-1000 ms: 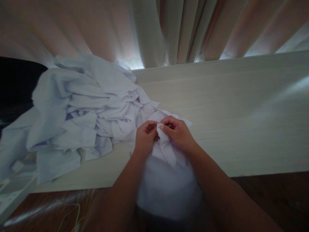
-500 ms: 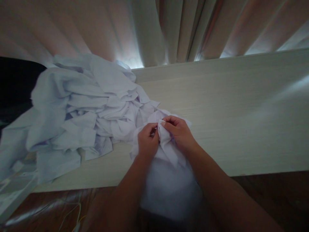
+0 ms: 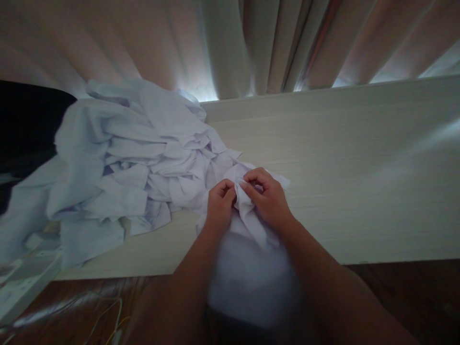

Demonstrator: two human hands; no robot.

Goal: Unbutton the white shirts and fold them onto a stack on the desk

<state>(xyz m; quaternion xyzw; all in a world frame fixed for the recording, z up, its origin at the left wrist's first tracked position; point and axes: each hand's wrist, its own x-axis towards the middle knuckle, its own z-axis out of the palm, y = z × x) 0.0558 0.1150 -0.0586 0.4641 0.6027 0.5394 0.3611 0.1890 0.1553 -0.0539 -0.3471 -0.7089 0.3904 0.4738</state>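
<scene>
A white cloth (image 3: 247, 282) hangs from the near edge of the pale table toward my lap, its upper part bunched up between my hands. My left hand (image 3: 220, 203) pinches the gathered fold from the left side. From the right, my right hand (image 3: 268, 196) grips the same fold between thumb and fingers. The fingertips of both hands almost meet at the top of the fold. Whatever detail lies under them is hidden. Just left of my hands, a large heap of crumpled white cloth (image 3: 129, 143) touches the piece I hold.
The pale table (image 3: 341, 167) stretches away to the right. Behind it hang long curtains (image 3: 230, 48). A black object (image 3: 28, 129) is at the far left. A white frame-like thing (image 3: 32, 282) stands at lower left, near cables (image 3: 118, 311) above a dark wooden floor (image 3: 406, 282).
The whole view has shifted slightly to the right. My left fingers have closed up a little against the fold, while my right hand keeps nearly the same grip.
</scene>
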